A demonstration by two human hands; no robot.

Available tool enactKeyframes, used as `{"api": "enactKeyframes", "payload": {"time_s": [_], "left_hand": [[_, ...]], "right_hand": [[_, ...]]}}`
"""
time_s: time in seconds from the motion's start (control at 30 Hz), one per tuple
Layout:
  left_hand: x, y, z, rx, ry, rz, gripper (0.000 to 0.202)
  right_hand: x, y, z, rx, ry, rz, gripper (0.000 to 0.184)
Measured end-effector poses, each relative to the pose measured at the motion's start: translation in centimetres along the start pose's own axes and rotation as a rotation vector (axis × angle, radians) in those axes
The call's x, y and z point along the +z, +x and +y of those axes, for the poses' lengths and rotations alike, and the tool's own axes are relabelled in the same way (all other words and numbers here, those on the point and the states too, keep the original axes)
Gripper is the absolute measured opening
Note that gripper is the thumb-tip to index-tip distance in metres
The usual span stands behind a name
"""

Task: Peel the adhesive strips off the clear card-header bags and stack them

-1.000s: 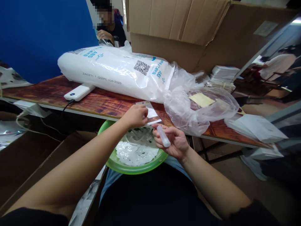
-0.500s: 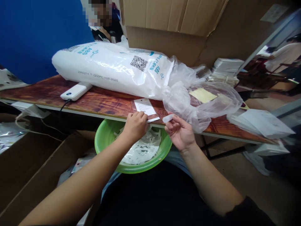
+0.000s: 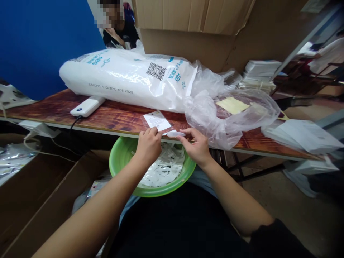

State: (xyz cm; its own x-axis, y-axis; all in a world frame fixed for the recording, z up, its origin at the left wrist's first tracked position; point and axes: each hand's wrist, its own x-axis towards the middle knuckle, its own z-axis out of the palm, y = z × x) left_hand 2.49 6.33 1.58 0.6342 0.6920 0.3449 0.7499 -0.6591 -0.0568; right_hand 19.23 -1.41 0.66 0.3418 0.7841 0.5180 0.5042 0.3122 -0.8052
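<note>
Near the table's front edge lies a clear plastic bag point(image 3: 157, 120) with a white printed card inside. My left hand point(image 3: 148, 145) is closed at its near edge, the fingertips hidden from above. Just to the right, my right hand point(image 3: 197, 146) pinches a small, whitish, rounded strip point(image 3: 175, 133) between thumb and fingers. That strip is at the bag's near right corner; whether they touch I cannot tell. Below both hands is a green basin point(image 3: 118, 179) holding many white and clear scraps point(image 3: 162, 172).
A large white printed sack point(image 3: 120, 79) lies across the table point(image 3: 51, 107). A white power bank point(image 3: 87, 106) with a cable is in front of it. Crumpled clear plastic point(image 3: 212, 114) and stacked white cards point(image 3: 309, 134) are at right. Cardboard boxes point(image 3: 53, 190) stand lower left. A person point(image 3: 118, 28) sits beyond.
My right hand has moved left and turned over, carrying the whitish strip to the bag's near edge. My left hand and the bag have shifted slightly left.
</note>
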Motion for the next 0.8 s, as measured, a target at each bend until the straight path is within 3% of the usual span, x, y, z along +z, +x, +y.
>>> {"api": "enactKeyframes", "payload": {"time_s": [0.23, 0.37, 0.5, 0.63, 0.73, 0.8], "left_hand": [[-0.1, -0.4, 0.1, -0.029, 0.025, 0.014, 0.039], [-0.8, -0.9, -0.5, 0.030, -0.080, 0.053, 0.031], [-1.5, 0.0, -1.7, -0.012, -0.237, 0.032, 0.035], [-2.1, 2.5, -3.7, 0.058, -0.284, -0.117, 0.034], [-2.7, 4.2, -4.6, 0.147, -0.202, -0.291, 0.049], [-3.1, 4.8, -4.7, 0.201, -0.125, -0.340, 0.049]], "right_hand": [[0.9, 2.2, 0.4, -0.045, -0.020, -0.130, 0.023], [1.2, 3.0, 1.0, -0.087, -0.031, -0.141, 0.023], [1.7, 2.6, 2.2, -0.132, -0.128, -0.161, 0.016], [1.8, 2.0, 3.3, -0.272, -0.220, -0.163, 0.016], [1.6, 2.0, 3.8, -0.324, -0.236, -0.170, 0.016], [1.4, 2.0, 4.0, -0.355, -0.244, -0.172, 0.016]]}}
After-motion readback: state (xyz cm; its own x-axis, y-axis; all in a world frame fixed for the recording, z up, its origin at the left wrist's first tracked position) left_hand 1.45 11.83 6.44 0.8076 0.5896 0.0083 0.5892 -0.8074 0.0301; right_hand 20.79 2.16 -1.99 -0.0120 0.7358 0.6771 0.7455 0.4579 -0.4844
